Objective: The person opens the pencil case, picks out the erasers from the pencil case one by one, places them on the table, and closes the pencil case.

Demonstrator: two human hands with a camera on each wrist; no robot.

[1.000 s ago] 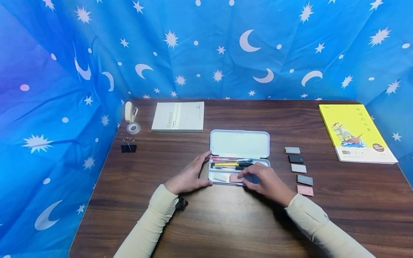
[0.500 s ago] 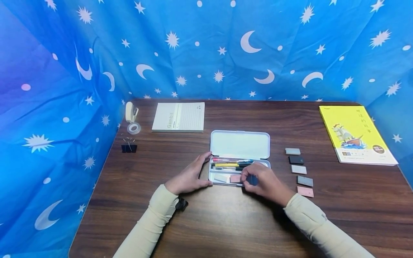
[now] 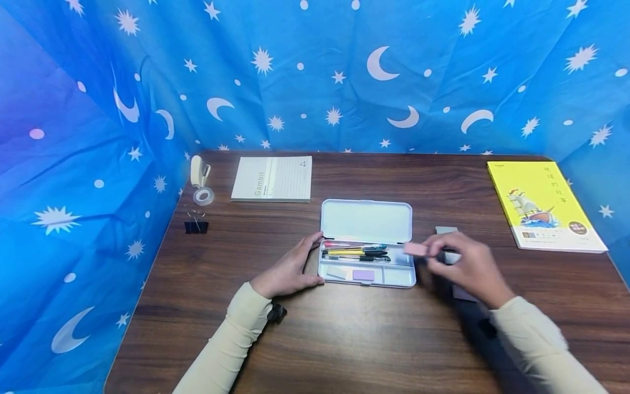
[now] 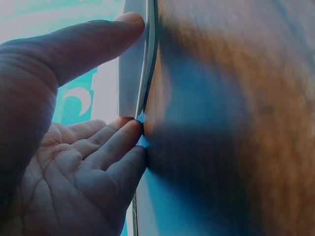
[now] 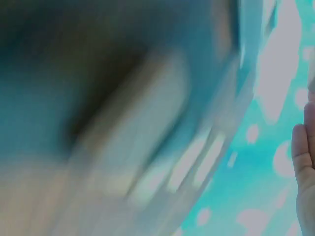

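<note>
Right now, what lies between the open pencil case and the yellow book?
The head view shows the right hand pinching a pink eraser, a row of small blocks partly hidden by that hand, then bare tabletop up to the yellow book.

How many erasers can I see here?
6 visible: one pink eraser in the right hand, two erasers in the pencil case, three erasers on the table near that hand, which may hide more.

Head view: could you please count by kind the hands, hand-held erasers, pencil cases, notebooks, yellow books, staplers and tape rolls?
Hands: 2 (left hand, right hand)
Hand-held eraser: 1
Pencil case: 1
Notebook: 1
Yellow book: 1
Stapler: 1
Tape roll: 1
Total: 8
</note>
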